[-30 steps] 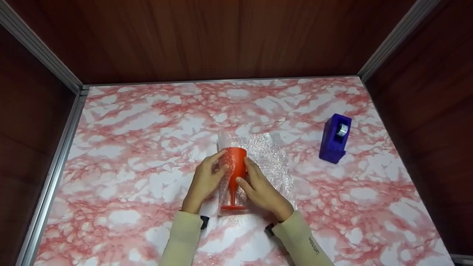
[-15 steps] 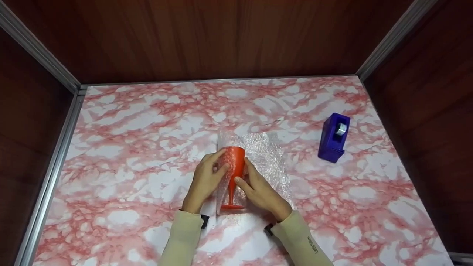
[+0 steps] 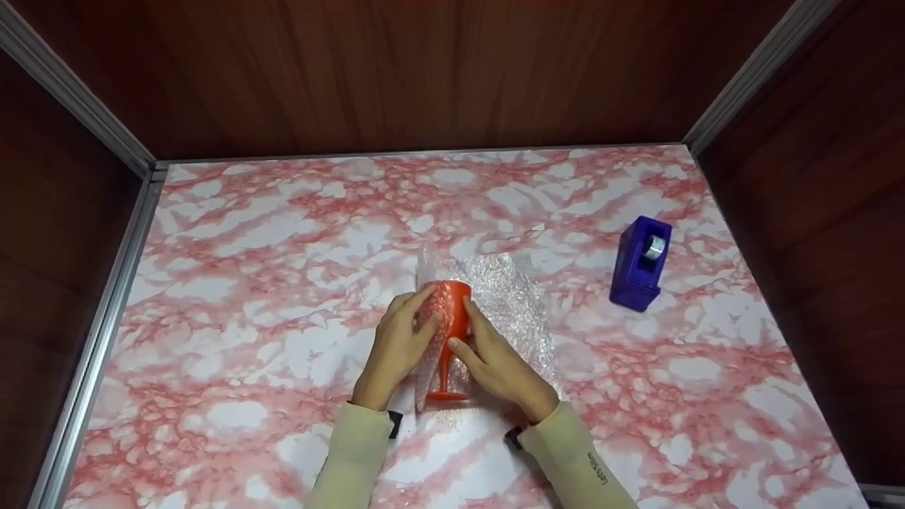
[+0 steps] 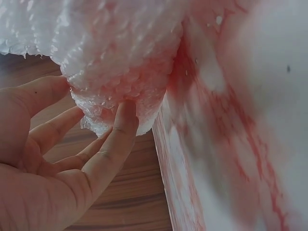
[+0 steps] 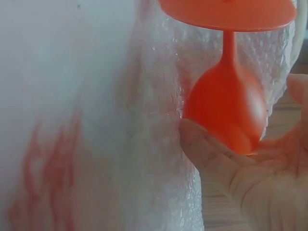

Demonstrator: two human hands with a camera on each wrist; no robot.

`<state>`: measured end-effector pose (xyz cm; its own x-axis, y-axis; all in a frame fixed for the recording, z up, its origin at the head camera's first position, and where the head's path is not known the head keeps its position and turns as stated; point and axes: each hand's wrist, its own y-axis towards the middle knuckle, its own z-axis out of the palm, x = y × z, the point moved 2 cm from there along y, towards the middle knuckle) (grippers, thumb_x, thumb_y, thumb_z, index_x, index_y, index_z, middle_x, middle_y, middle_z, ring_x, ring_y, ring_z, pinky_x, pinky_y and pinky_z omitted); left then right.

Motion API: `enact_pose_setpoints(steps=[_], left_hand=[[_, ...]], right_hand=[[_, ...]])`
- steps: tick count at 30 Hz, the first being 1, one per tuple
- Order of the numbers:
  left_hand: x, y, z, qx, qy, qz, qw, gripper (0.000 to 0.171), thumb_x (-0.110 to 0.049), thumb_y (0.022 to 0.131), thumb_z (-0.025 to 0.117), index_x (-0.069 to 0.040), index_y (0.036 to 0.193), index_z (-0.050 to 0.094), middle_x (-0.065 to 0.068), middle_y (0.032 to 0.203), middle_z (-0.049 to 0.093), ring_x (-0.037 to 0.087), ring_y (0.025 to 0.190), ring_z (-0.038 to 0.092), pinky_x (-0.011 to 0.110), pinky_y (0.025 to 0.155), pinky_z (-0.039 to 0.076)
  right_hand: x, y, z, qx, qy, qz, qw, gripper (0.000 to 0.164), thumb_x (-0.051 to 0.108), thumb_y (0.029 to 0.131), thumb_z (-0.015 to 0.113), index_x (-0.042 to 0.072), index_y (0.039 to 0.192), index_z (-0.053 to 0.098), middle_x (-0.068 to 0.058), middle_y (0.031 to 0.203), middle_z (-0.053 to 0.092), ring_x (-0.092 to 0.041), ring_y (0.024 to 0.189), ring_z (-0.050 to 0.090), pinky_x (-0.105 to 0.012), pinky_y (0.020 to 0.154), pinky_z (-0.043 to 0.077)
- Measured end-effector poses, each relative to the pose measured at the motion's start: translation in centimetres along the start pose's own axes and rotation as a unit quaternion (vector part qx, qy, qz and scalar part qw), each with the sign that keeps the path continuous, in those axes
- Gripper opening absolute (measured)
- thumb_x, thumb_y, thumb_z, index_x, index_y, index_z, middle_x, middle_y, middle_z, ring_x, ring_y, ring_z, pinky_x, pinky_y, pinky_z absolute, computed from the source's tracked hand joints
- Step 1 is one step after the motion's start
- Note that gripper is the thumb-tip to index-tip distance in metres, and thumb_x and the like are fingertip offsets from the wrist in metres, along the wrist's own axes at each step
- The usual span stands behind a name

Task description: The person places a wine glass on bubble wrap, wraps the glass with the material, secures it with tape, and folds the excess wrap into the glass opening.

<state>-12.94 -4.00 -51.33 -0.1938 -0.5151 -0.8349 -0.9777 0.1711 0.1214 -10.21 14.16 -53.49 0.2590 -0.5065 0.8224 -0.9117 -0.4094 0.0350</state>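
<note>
An orange goblet (image 3: 459, 311) lies on its side on a sheet of clear bubble wrap (image 3: 505, 297), its foot toward me. The wrap's left edge is lifted and folded over the left of the goblet's bowl. My left hand (image 3: 399, 343) holds that flap against the bowl, its fingertips touching the bubbly outer face in the left wrist view. On the other side, my right hand (image 3: 502, 360) grips the bowl, the thumb near where the stem begins. In the right wrist view its fingers curve round the bare orange bowl (image 5: 226, 106).
A purple tape dispenser (image 3: 640, 265) with a roll of clear tape stands on the right of the red-and-white marbled table (image 3: 283, 283). Dark wood-look panels (image 3: 424, 78) with metal edge rails rise at the back and both sides.
The goblet's foot shifts very slightly left and then back right. My left hand edges a little rightward with the flap over the bowl. The right hand stays almost still.
</note>
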Motion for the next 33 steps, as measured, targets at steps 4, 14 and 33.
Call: enact_pose_setpoints(steps=[4,14,33], left_hand=[[-0.12,-0.17,0.12,-0.001,0.011,0.002,0.9999,0.049,-0.015,0.096,0.069,-0.009,0.143,0.056,0.018,0.131,0.055,0.029,0.106,0.059,0.045,0.092,0.05],[-0.48,-0.17,0.0,-0.001,0.03,0.006,0.9995,0.05,-0.016,0.095,0.07,-0.008,0.143,0.056,0.02,0.132,0.054,0.035,0.118,0.057,0.049,0.1,0.045],[-0.55,-0.11,0.11,0.003,0.04,0.005,0.9992,0.05,-0.014,0.096,0.069,-0.007,0.144,0.055,0.022,0.133,0.053,0.036,0.121,0.055,0.05,0.101,0.045]], right_hand=[[-0.11,0.06,0.07,-0.006,-0.004,0.0,1.0,0.074,0.04,0.107,0.045,0.001,0.159,0.01,-0.029,0.154,0.031,-0.026,0.11,0.065,-0.041,0.102,0.045],[-0.21,0.19,-0.17,-0.016,-0.013,0.002,1.0,0.068,0.04,0.107,0.045,0.003,0.158,0.018,-0.029,0.145,0.044,-0.028,0.107,0.066,-0.043,0.103,0.044],[-0.15,0.01,-0.66,-0.067,-0.061,-0.033,0.995,0.059,0.03,0.106,0.05,0.001,0.155,0.031,-0.022,0.149,0.042,-0.036,0.136,0.042,-0.047,0.112,0.033]])
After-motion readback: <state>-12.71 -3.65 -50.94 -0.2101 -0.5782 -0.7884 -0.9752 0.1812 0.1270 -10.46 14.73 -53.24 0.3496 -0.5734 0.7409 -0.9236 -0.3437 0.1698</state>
